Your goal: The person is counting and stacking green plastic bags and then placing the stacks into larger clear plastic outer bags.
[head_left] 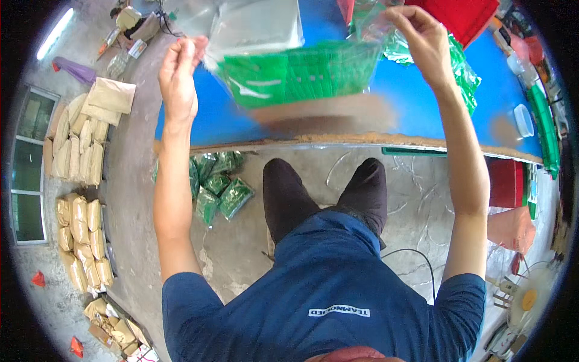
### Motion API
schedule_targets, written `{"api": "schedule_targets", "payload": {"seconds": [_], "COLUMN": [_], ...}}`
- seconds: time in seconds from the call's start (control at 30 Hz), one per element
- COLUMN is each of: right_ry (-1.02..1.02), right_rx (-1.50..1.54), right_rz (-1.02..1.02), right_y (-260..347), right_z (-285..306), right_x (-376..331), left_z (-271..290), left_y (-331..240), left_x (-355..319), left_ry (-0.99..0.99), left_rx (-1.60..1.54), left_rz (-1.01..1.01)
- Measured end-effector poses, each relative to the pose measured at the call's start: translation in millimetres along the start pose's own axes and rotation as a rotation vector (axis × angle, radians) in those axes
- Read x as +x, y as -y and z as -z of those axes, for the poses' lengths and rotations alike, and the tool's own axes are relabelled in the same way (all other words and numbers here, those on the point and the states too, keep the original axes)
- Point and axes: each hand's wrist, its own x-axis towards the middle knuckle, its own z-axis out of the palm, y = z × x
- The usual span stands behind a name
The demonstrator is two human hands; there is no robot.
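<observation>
A clear plastic bag with green folded pieces [301, 73] inside hangs stretched between my two hands above the table's front part. My left hand [179, 78] is closed, pinching the bag's upper left corner between thumb and fingers. At the other end, my right hand [425, 48] pinches the upper right corner, also closed. The green contents sit low in the bag, slightly blurred by motion. Just behind it lies a stack of flat clear plastic bags [259, 23]. Green wrapped pieces [464, 81] lie on the table by my right wrist.
The blue table [211, 123] has a worn brown front edge. A red stack [461, 18] stands at the back right, a small clear tray [523, 120] at the right. Filled green packets [226, 193] lie on the floor beneath. A fan [528, 298] stands lower right; tan packages [84, 235] are piled left.
</observation>
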Motion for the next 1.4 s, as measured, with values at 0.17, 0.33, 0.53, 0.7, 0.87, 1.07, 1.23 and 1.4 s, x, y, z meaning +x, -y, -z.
{"api": "schedule_targets", "payload": {"seconds": [0.17,0.33,0.53,0.7,0.87,1.07,1.23,1.4], "right_ry": [0.134,0.119,0.179,0.166,0.69,0.521,0.411,0.098], "right_rx": [0.051,0.077,0.022,0.021,-0.215,-0.371,-0.511,-0.357], "right_rz": [-0.289,-0.17,-0.23,-0.104,-0.307,-0.394,-0.418,-0.447], "right_y": [-40,-12,-39,-25,-61,-88,-80,-103], "right_z": [2,6,-20,-20,22,34,72,59], "right_x": [-35,-4,7,9,-83,-147,-171,-152], "left_z": [-4,-1,10,33,59,-7,-50,-118], "left_y": [32,13,50,29,17,85,77,127], "left_x": [-26,0,15,14,-35,-72,-45,-59], "left_ry": [0.174,0.048,0.057,0.239,0.501,0.554,0.589,1.058], "left_rx": [0.042,-0.108,-0.068,-0.244,0.581,0.807,0.843,1.167], "left_rz": [0.424,0.247,0.356,0.226,0.283,-0.331,-0.416,-0.316]}}
